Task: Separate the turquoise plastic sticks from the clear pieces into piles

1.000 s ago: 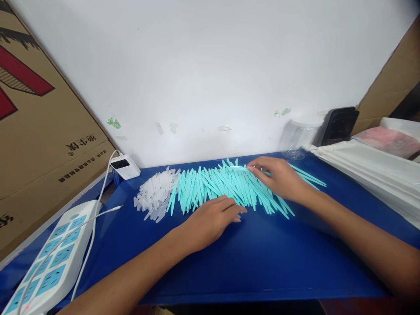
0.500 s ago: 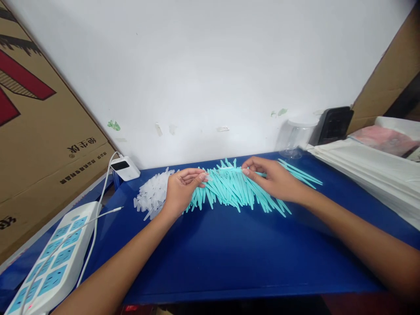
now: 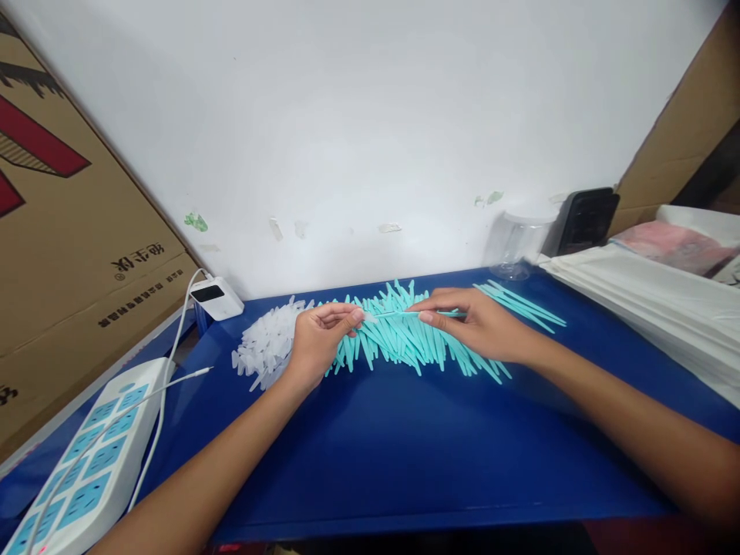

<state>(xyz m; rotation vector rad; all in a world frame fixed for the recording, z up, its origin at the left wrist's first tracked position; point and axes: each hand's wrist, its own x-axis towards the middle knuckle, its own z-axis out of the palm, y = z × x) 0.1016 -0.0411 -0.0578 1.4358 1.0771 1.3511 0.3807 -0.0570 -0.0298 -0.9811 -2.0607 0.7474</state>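
Blue tabletop (image 3: 405, 455): spread before us.
Right hand (image 3: 486, 324): we pinch a turquoise stick (image 3: 396, 314) — tip jutting left, rear toward our palm.
Left hand (image 3: 320, 337): we pinch a translucent piece (image 3: 368, 317) at that tip.

You get soft, diffuse light, brightest on the white wall (image 3: 358, 139) above the blue table (image 3: 416, 447), with darkness beneath it. Wide-angle distortion stretches the cardboard box (image 3: 75, 239) to its left; the teal sticks (image 3: 398, 339) on it look slightly soft.
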